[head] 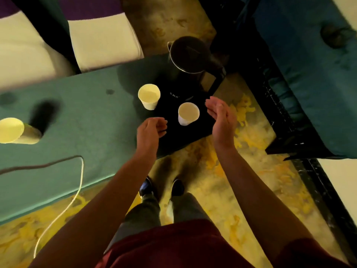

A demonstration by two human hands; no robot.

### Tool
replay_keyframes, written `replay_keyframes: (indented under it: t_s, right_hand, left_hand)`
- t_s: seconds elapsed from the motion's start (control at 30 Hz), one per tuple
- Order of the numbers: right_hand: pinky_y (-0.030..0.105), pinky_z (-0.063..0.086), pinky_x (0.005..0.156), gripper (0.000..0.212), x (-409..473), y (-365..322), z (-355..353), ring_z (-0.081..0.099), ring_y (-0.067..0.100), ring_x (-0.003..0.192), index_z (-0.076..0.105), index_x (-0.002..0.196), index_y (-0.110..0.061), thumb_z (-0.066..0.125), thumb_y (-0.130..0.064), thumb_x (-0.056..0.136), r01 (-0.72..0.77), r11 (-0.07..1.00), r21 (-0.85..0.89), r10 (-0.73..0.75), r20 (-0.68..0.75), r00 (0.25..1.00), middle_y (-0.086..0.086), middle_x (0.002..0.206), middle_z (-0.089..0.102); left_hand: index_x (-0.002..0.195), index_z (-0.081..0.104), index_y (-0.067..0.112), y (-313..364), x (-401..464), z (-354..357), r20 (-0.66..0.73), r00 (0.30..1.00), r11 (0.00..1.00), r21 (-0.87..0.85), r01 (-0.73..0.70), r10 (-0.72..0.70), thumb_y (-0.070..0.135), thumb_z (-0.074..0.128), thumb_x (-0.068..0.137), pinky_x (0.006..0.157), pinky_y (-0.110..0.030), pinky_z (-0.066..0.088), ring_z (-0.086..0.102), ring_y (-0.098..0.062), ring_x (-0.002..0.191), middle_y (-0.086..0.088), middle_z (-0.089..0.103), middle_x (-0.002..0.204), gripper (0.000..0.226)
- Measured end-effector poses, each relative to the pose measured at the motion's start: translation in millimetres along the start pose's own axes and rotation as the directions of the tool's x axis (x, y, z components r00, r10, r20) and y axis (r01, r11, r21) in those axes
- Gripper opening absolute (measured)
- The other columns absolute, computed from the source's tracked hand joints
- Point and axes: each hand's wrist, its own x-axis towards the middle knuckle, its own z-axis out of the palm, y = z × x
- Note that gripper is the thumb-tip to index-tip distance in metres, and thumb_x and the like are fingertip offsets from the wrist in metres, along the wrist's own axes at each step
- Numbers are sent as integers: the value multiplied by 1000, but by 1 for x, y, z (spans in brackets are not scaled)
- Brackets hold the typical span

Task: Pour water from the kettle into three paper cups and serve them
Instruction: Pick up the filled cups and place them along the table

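A dark kettle (188,55) with a steel rim stands at the far end of a black tray (193,132) on the teal table (77,117). Two white paper cups sit upright on the tray: one (149,96) at its left edge, another (188,113) nearer me. A third paper cup (16,130) stands far left on the table. My left hand (151,130) hovers just left of the near cup, fingers loosely curled and holding nothing. My right hand (222,117) is to that cup's right, fingers straight, palm facing it, not touching.
A white cord (77,190) trails over the table's near edge to the yellow patterned floor (222,180). White seat cushions (104,39) lie beyond the table. A dark teal sofa (309,74) with a black frame stands to the right. My feet are below the tray.
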Motion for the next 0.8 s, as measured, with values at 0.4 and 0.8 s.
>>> replay_keyframes:
  t_s: [0.4, 0.8]
  right_hand:
    - [41, 52, 106, 39, 65, 104, 8, 64, 16, 121, 67, 127, -10, 41, -27, 104, -62, 998, -1, 61, 193, 979, 6, 127, 70]
    - [12, 49, 89, 40, 77, 112, 22, 63, 1, 117, 61, 137, -10, 38, -25, 107, -87, 996, 7, 79, 352, 933, 2, 132, 68]
  left_hand:
    - [107, 71, 14, -53, 63, 68, -158, 981, 994, 17, -110, 111, 13, 39, 101, 95, -37, 56, 69, -24, 107, -10, 74, 110, 33]
    - [105, 71, 12, -65, 64, 77, -256, 966, 999, 7, -34, 34, 12, 38, 102, 90, -35, 57, 71, -22, 103, -8, 76, 105, 33]
